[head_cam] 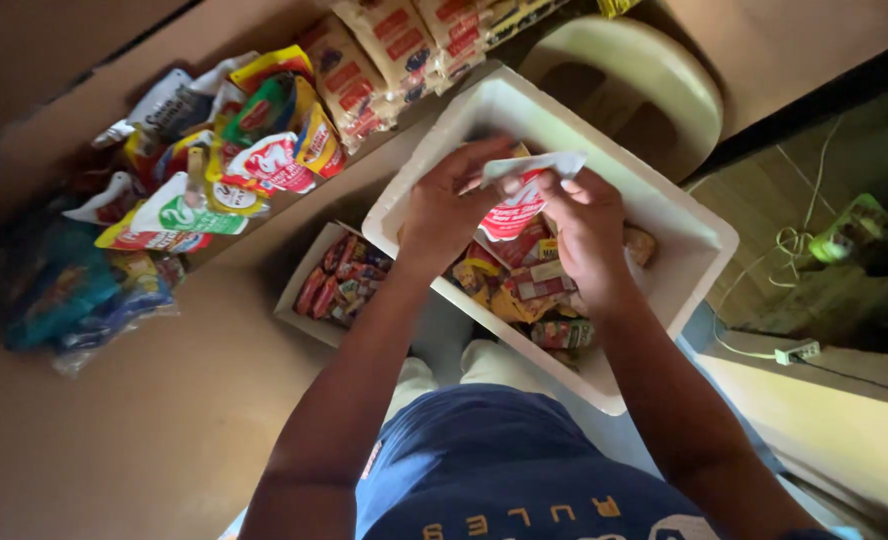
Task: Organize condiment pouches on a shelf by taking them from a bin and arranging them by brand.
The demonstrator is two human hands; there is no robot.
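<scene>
A red and white packet (516, 208) is gripped by the closed fingers of the left hand (451, 205) and the right hand (586, 225), above the white box (699, 240) filled with snack packets (524, 285).

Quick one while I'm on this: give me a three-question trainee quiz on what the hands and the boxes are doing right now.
1. True or false: both hands hold the same red-and-white packet.
2. Where is that packet? A) over the white foam box B) over the small carton C) on the packet pile
3. What fills the small carton?

Key
1. True: the left hand and right hand grip it between them.
2. A.
3. Small red wrapped items, tightly packed; their kind is too small to tell.
</scene>
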